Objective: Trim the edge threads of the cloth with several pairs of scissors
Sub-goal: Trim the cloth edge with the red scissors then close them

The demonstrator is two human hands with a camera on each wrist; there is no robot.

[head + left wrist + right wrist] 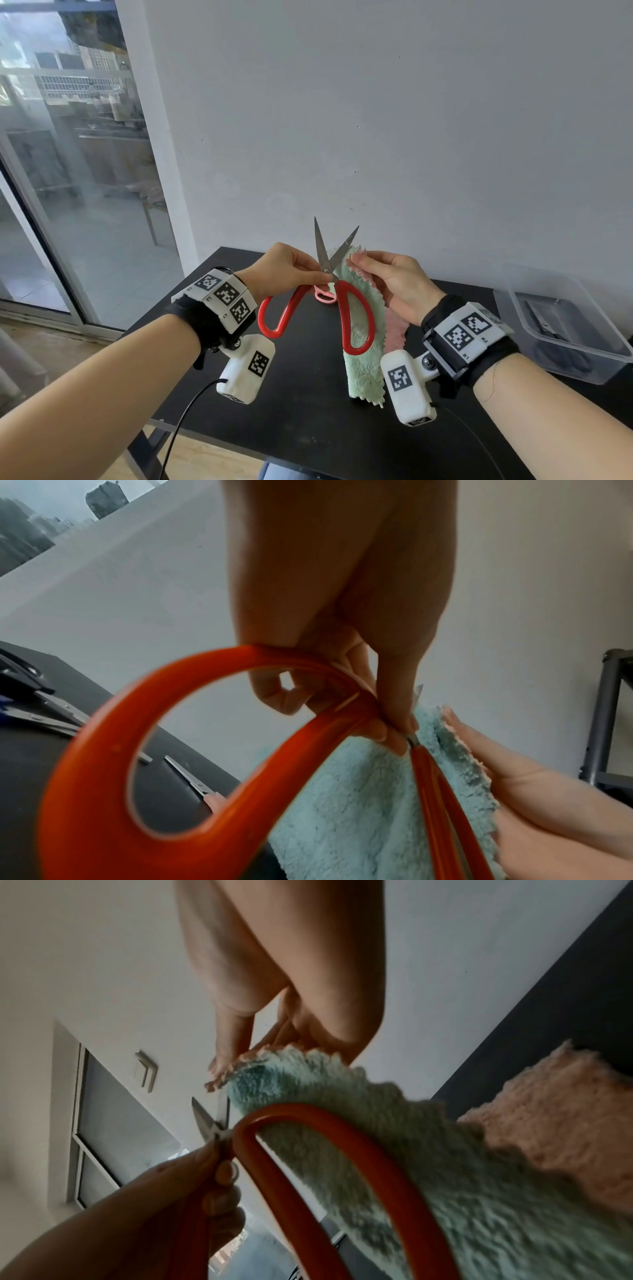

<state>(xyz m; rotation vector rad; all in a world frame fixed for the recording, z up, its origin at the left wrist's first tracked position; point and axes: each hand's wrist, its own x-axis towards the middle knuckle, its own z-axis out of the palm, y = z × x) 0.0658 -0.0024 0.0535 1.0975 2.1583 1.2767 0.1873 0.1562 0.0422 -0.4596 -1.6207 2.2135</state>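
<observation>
My left hand [313,272] pinches the red-handled scissors [322,250] at the pivot, with the blades pointing up and spread in a V. Both red handle loops [103,764] hang free below. My right hand [359,262] pinches the top edge of a fluffy cloth [363,370], green on one side and pink on the other. The cloth hangs down to the black table [308,428]. Its top edge [274,1074] lies just behind the right blade; I cannot tell if they touch. The left hand's fingers [219,1175] show at the pivot in the right wrist view.
Small pink-handled scissors [325,297] lie on the table behind the red ones, and more scissors [192,777] lie to the left. A clear plastic bin [582,366] holding dark items stands at the right edge. The wall is close behind, with a glass door on the left.
</observation>
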